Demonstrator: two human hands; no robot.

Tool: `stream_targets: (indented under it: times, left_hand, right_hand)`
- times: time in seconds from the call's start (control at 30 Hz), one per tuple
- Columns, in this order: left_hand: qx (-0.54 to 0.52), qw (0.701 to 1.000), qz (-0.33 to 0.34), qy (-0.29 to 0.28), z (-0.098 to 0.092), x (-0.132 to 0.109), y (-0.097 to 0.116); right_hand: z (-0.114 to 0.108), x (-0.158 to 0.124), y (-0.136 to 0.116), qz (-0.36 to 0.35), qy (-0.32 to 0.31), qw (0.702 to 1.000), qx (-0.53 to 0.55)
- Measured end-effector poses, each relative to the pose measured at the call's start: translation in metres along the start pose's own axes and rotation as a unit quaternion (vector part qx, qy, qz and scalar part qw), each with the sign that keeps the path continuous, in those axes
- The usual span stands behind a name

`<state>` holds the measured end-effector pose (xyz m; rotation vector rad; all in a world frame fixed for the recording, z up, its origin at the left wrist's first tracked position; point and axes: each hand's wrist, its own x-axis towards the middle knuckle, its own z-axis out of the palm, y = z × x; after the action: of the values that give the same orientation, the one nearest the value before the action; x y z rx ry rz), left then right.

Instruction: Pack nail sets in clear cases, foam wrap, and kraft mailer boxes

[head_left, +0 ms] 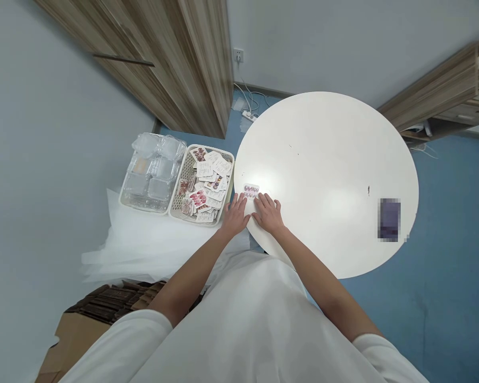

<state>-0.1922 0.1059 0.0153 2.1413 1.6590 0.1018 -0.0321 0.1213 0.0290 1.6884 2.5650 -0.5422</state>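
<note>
A small clear pack of press-on nails, pink and purple in rows, lies flat near the left edge of the round white table. My left hand rests on the tabletop at the pack's lower left, its fingers stretched out. On the other side, my right hand lies with spread fingers at the pack's lower right. The fingertips of both hands come close to the pack; whether they touch it I cannot tell. Neither hand is closed around anything.
Left of the table, a white basket holds several nail packs and printed cards. Beside it, another basket is piled with clear plastic boxes. White sheets and folded cardboard lie below. A blurred dark object sits at the table's right.
</note>
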Motion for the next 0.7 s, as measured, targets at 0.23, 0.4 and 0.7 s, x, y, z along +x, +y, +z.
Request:
stream_targets:
  times: [0.23, 0.4, 0.7]
  left_hand:
    - [0.007, 1.000, -0.018, 0.007, 0.007, -0.014, 0.012]
    - [-0.017, 0.998, -0.050, 0.026, 0.013, -0.032, 0.029]
    - [-0.082, 0.976, -0.191, 0.071, 0.025, -0.100, 0.074]
  right_hand:
    - [-0.004, -0.031, 0.008, 0.009, 0.013, 1.000, -0.006]
    - [-0.004, -0.063, 0.025, -0.006, 0.009, 1.000, -0.002]
    - [-0.001, -0.111, 0.057, -0.103, 0.033, 0.994, 0.028]
